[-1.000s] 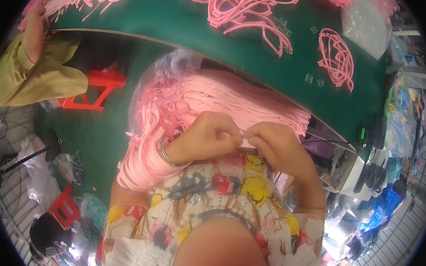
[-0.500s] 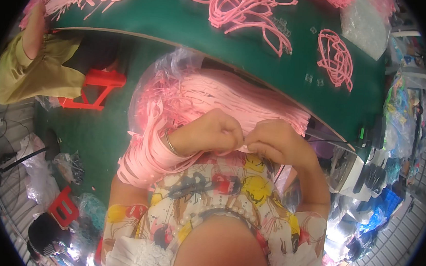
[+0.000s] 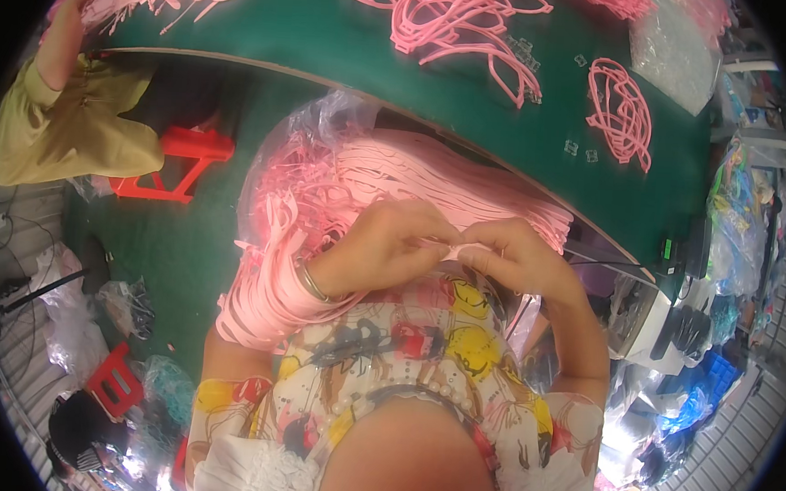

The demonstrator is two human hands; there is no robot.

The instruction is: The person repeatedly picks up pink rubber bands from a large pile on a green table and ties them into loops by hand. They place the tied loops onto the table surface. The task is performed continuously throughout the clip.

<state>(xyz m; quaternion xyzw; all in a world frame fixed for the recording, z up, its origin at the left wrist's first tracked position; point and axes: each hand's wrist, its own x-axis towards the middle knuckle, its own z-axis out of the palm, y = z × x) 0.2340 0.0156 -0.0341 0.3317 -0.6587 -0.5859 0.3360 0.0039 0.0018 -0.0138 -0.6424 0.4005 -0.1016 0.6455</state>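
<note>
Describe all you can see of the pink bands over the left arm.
The pink bands are many flat, narrow strips, smooth and flexible-looking, perhaps rubber or fabric. They lie bunched in loose, overlapping curves across the left arm, close behind the bracelet. Whether they wrap fully underneath cannot be seen.

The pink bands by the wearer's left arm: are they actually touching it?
Touching. The head view shows the pink bands draped over the left arm, lying over the forearm up to near the wrist.

Tbl (image 3: 543,142) (grn) w/ pink straps (image 3: 415,38)
</note>
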